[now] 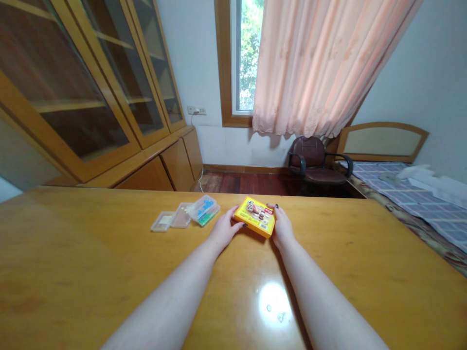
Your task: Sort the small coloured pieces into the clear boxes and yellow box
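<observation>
A flat yellow box (pixel 256 216) with a printed picture on its lid lies on the wooden table (pixel 109 253), near the far edge. My left hand (pixel 225 228) grips its left side, thumb on the near corner. My right hand (pixel 281 225) holds its right side, fingers curled over the far edge. Both forearms reach straight out across the table. To the left of my left hand sit three small clear plastic cases (pixel 185 215) in a row; the rightmost holds blue and green bits.
A tall wooden cabinet (pixel 91 97) with glass doors lines the left wall. Past the table stand a dark armchair (pixel 317 163), a window with a pink curtain (pixel 321 68), and a bed (pixel 419 194) at right.
</observation>
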Motion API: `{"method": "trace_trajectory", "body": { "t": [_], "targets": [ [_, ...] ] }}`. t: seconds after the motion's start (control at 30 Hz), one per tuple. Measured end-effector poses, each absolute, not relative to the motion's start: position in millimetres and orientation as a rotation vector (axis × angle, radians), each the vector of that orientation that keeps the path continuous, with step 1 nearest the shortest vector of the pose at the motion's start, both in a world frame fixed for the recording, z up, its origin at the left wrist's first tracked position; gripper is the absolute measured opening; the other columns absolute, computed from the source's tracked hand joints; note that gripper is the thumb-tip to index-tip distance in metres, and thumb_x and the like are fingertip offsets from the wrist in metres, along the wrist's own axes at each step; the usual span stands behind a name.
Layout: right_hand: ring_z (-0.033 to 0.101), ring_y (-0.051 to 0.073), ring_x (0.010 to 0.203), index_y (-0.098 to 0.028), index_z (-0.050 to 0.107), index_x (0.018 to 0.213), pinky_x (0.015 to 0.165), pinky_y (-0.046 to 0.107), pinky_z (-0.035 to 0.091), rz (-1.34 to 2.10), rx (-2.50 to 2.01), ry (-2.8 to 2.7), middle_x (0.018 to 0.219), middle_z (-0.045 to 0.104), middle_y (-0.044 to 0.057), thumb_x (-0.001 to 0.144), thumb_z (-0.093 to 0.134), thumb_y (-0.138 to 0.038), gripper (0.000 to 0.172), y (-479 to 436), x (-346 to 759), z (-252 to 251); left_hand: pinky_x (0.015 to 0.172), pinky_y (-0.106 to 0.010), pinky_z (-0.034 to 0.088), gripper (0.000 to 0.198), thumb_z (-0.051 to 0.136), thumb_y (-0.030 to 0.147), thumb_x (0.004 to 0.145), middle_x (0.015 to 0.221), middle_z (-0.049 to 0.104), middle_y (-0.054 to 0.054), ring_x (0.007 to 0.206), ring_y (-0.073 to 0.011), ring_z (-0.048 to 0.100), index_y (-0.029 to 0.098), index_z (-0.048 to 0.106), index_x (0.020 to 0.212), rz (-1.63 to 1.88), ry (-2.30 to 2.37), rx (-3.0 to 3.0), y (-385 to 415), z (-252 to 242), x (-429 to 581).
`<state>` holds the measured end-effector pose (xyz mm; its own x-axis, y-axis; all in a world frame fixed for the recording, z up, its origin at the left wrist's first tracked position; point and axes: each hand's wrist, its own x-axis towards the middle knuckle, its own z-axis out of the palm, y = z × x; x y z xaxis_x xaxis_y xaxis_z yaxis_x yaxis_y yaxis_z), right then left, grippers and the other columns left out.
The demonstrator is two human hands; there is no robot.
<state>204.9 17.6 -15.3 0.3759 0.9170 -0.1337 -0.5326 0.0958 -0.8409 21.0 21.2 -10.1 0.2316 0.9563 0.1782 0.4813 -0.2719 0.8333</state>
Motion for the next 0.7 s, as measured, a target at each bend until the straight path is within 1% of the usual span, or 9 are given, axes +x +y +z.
{"method": "trace_trajectory", "body": {
  "t": [0.13, 0.23, 0.3, 0.4, 0.47, 0.57, 0.7],
  "targets": [
    [0.063, 0.014, 0.065, -0.018, 0.060, 0.081, 0.062, 0.026, 0.051, 1.148, -0.995, -0.488, 0.073, 0.067, 0.001, 0.066, 0.060, -0.023, 0.016, 16.8, 203.7, -13.3, 0.096, -0.036, 0.040, 0.059, 0.066, 0.023, 0.069, 0.120, 0.057, -0.007, 0.108, -0.0216, 0.054, 0.020, 0.045, 0.125, 0.942, 1.285, 1.903, 19.3, -10.3, 21.2],
    [0.063, 0.015, 0.066, -0.018, 0.060, 0.082, 0.061, 0.027, 0.051, 1.120, -1.038, -0.469, 0.075, 0.068, 0.001, 0.064, 0.060, -0.020, 0.018, 16.0, 203.2, -11.9, 0.099, -0.036, 0.038, 0.069, 0.071, 0.024, 0.064, 0.124, 0.055, -0.007, 0.112, -0.0225, 0.051, 0.022, 0.043, 0.127, 0.928, 1.254, 1.964, 16.0, -8.0, 22.1],
    [0.063, 0.016, 0.066, -0.018, 0.060, 0.085, 0.060, 0.027, 0.051, 1.104, -1.063, -0.472, 0.076, 0.068, 0.002, 0.064, 0.060, -0.022, 0.021, 15.3, 203.5, -11.3, 0.099, -0.036, 0.037, 0.071, 0.072, 0.026, 0.063, 0.125, 0.054, -0.007, 0.112, -0.0227, 0.050, 0.022, 0.042, 0.128, 0.911, 1.240, 1.967, 14.3, -6.8, 22.3],
    [0.063, 0.016, 0.065, -0.018, 0.060, 0.091, 0.058, 0.027, 0.051, 1.100, -1.113, -0.541, 0.074, 0.067, 0.002, 0.064, 0.061, -0.025, 0.029, 13.8, 204.0, -10.8, 0.098, -0.036, 0.039, 0.059, 0.064, 0.033, 0.072, 0.124, 0.054, -0.009, 0.111, -0.0223, 0.051, 0.019, 0.044, 0.126, 0.914, 1.220, 1.928, 13.5, -6.6, 22.0],
    [0.063, 0.016, 0.065, -0.018, 0.059, 0.095, 0.057, 0.026, 0.050, 1.095, -1.156, -0.623, 0.075, 0.067, 0.002, 0.064, 0.062, -0.027, 0.033, 12.4, 204.2, -10.8, 0.097, -0.037, 0.039, 0.056, 0.061, 0.036, 0.074, 0.123, 0.054, -0.010, 0.111, -0.0230, 0.051, 0.018, 0.044, 0.125, 0.937, 1.227, 1.919, 13.8, -7.1, 21.6],
    [0.063, 0.017, 0.068, -0.019, 0.058, 0.098, 0.059, 0.026, 0.051, 1.074, -1.203, -0.729, 0.079, 0.067, 0.002, 0.064, 0.064, -0.031, 0.036, 10.5, 203.9, -11.3, 0.099, -0.039, 0.036, 0.065, 0.067, 0.036, 0.069, 0.126, 0.052, -0.010, 0.115, -0.0244, 0.048, 0.019, 0.042, 0.127, 0.954, 1.271, 1.948, 14.0, -7.3, 21.2],
    [0.063, 0.018, 0.071, -0.019, 0.057, 0.099, 0.062, 0.029, 0.051, 1.067, -1.243, -0.786, 0.082, 0.066, 0.003, 0.067, 0.062, -0.034, 0.036, 9.2, 202.3, -12.2, 0.103, -0.037, 0.032, 0.074, 0.069, 0.031, 0.066, 0.131, 0.047, -0.008, 0.120, -0.0224, 0.043, 0.021, 0.036, 0.132, 0.929, 1.309, 2.000, 13.8, -6.3, 20.8]
  ]
}}
